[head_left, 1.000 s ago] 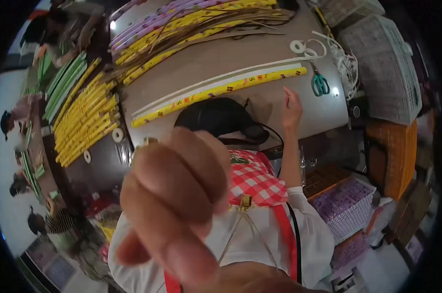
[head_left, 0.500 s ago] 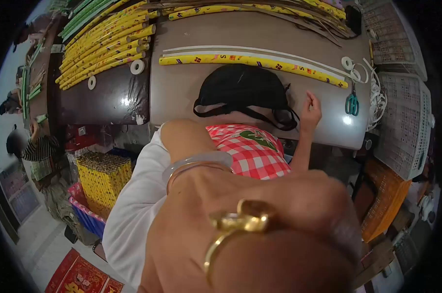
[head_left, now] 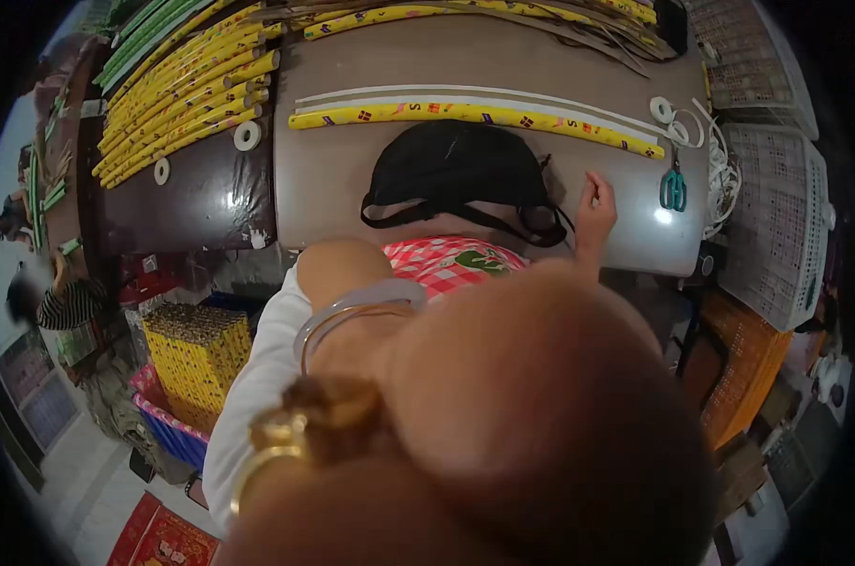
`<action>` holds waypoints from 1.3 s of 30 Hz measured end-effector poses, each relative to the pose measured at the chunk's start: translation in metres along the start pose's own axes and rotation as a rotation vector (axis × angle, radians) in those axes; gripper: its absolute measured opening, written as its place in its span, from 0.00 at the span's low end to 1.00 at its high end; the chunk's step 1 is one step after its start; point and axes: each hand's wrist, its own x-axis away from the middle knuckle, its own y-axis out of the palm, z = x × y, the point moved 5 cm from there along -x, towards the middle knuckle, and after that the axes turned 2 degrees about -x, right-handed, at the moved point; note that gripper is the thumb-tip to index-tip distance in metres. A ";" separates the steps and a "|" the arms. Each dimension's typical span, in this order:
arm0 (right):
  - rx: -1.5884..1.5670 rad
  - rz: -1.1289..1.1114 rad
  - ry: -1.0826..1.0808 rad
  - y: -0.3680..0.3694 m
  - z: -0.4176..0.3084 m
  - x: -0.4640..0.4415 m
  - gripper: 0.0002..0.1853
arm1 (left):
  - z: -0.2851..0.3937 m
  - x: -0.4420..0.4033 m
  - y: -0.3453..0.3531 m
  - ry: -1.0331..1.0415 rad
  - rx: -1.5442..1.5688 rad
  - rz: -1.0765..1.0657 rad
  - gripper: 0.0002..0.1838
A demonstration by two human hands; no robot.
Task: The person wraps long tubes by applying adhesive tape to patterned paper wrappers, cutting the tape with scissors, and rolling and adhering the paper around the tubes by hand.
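Observation:
My left hand is raised very close to the camera and fills the lower middle of the view. A gold ring is on one finger, and bangles circle the wrist. The fingertips are out of view, so I cannot see what they touch. My right hand rests over the table's near edge, fingers loosely curled and apart, holding nothing. To its left lies a black bag with a strap. Beyond lies a yellow printed tube, beside a white strip. Teal-handled scissors lie right of the hand.
Several yellow tubes are stacked at the left, near white tape rolls. More tape lies at the right. White crates stand beside the table. A co-worker in a striped top is at far left.
My left hand has come closer to the camera, its ring shifting left and its knuckles covering more of the red checked cloth. The view has shifted slightly; my right hand stays by the table edge.

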 end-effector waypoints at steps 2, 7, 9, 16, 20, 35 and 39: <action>0.004 -0.005 -0.013 0.000 0.005 -0.002 0.10 | -0.001 0.000 -0.003 -0.007 -0.016 -0.004 0.11; -0.004 0.033 -0.100 0.003 0.001 -0.004 0.09 | -0.002 0.001 -0.010 -0.021 -0.048 -0.012 0.12; -0.015 0.025 -0.089 0.003 0.005 -0.002 0.09 | -0.003 0.001 -0.010 -0.024 -0.051 -0.015 0.13; 0.043 0.106 -0.075 -0.033 0.028 -0.035 0.08 | -0.030 0.000 -0.030 -0.081 -0.083 -0.007 0.15; 0.295 0.127 0.035 -0.076 0.077 -0.099 0.10 | -0.110 0.029 -0.067 -0.463 -0.374 0.035 0.12; 0.659 -0.092 -0.116 -0.078 0.157 -0.212 0.17 | -0.263 0.215 -0.206 -0.928 -1.139 -0.034 0.19; 0.691 -0.058 -0.103 -0.097 0.144 -0.213 0.14 | -0.273 0.222 -0.211 -0.993 -1.165 -0.078 0.17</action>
